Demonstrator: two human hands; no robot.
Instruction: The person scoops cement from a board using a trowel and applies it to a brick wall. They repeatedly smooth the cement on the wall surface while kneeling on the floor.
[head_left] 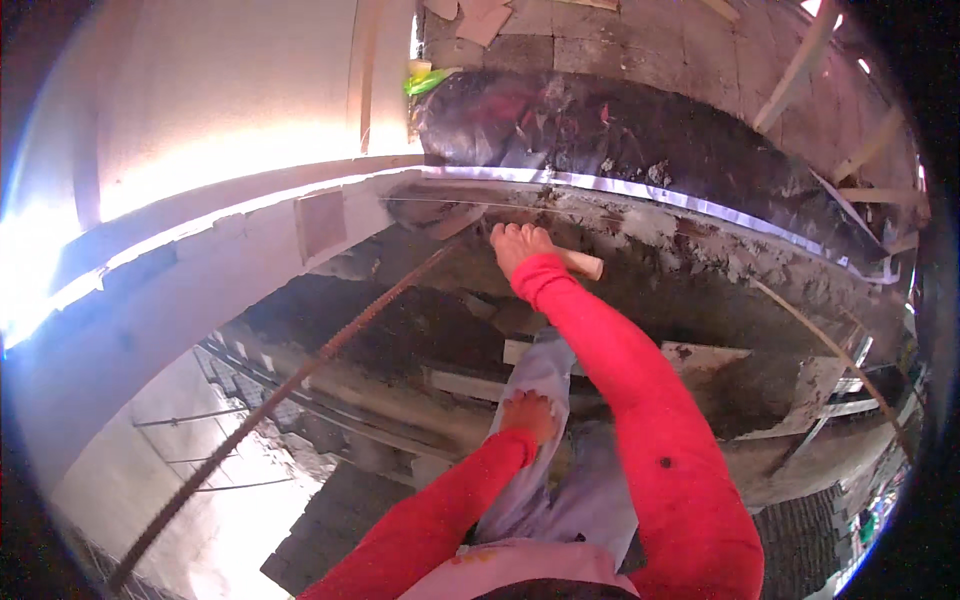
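Observation:
My right hand (520,245), at the end of a red sleeve, is closed around the pale wooden handle (585,263) of what looks like a trowel. Its brownish blade (458,222) points left, close to the rough mortar (640,228) along the wall edge. Lower down, my left hand (530,415) lies flat on my grey trouser leg (550,365), its fingers stretched out and holding nothing. A thin string (430,200) runs across just beyond the trowel.
A rusty steel bar (320,355) slants from near the trowel to the lower left; another thin bar (830,345) slants at right. Dark plastic sheeting (600,120) lies beyond the pale strip (700,205). A white wall panel (230,90) stands left. Roof tiles (330,530) show far below.

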